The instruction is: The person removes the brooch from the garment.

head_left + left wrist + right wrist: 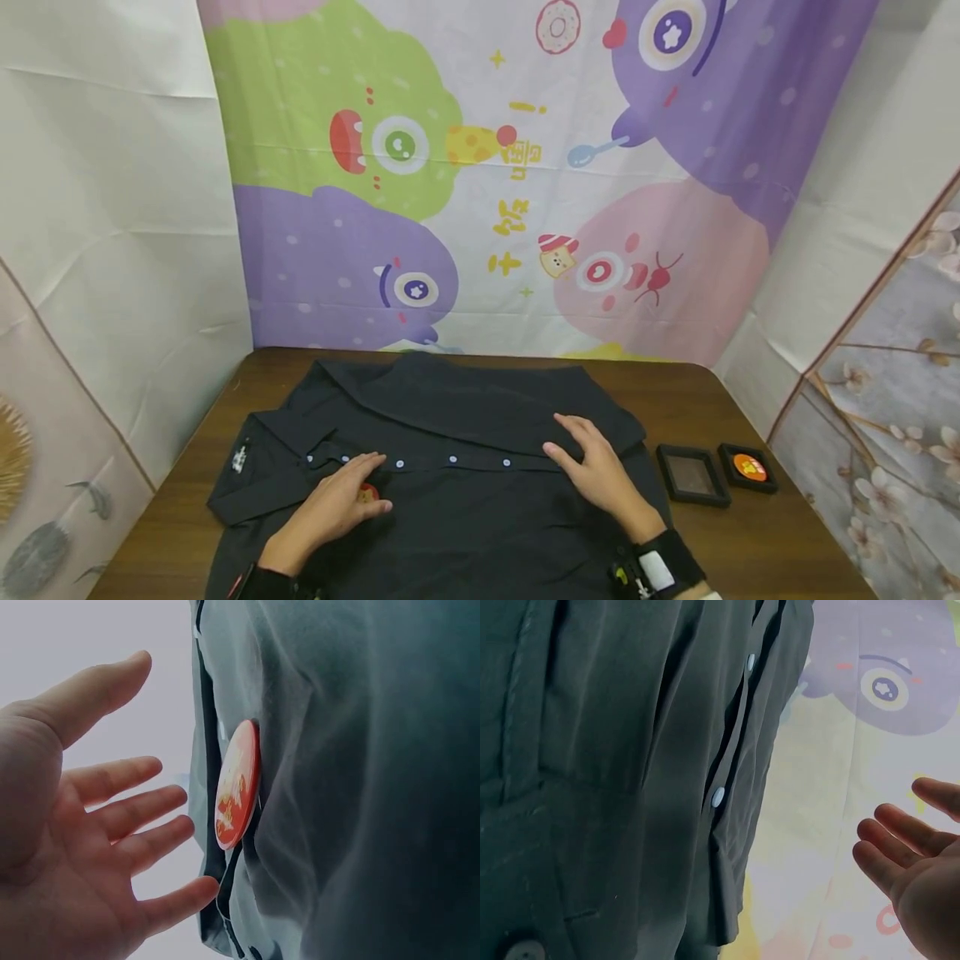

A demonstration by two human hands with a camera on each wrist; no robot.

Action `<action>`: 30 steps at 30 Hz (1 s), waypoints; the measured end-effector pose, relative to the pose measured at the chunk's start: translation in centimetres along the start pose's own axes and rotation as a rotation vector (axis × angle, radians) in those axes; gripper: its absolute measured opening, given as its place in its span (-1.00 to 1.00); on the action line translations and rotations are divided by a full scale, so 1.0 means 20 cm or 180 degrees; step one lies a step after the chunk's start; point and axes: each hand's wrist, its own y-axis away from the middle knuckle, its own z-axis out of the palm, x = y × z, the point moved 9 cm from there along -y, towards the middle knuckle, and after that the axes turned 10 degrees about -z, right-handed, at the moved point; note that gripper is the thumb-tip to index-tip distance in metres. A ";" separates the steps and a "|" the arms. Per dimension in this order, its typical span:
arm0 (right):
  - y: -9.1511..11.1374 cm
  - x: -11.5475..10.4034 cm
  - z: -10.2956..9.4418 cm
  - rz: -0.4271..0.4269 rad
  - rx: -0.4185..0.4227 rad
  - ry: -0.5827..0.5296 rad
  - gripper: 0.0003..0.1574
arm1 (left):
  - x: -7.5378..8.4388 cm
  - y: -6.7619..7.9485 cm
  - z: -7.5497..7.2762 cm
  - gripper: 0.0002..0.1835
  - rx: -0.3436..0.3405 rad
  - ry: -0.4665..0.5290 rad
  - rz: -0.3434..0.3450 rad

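A dark button-up shirt (480, 517) lies spread on the table, its row of pale buttons (453, 459) running crosswise. On the shirt sits a round red badge (238, 787) with a yellowish design; in the head view the left hand partly covers it. My left hand (337, 504) is just over the badge, fingers extended and thumb apart, and the left wrist view shows a gap between fingers and badge. Over the shirt's right part is my right hand (600, 475), fingers spread and slightly bent, with nothing in it.
On the brown table (780, 542), right of the shirt, lies a black square frame (665, 477) with a see-through middle. Beside it, a smaller black case (767, 486) holds a round orange badge (750, 467). A cartoon-printed cloth (480, 317) hangs behind the table.
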 end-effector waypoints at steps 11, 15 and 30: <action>-0.04 -0.05 0.05 -0.0060 -0.0078 -0.0039 -0.35 | 0.00 0.00 -0.02 -0.30 0.0047 -0.0001 0.0022; -0.04 -0.06 0.06 -0.0035 -0.0115 -0.0020 -0.34 | 0.02 0.00 -0.03 -0.34 0.0145 0.0023 0.0122; -0.06 -0.11 0.14 0.0016 -0.0321 -0.0173 -0.31 | 0.04 0.00 -0.04 -0.40 0.0211 -0.0055 0.0214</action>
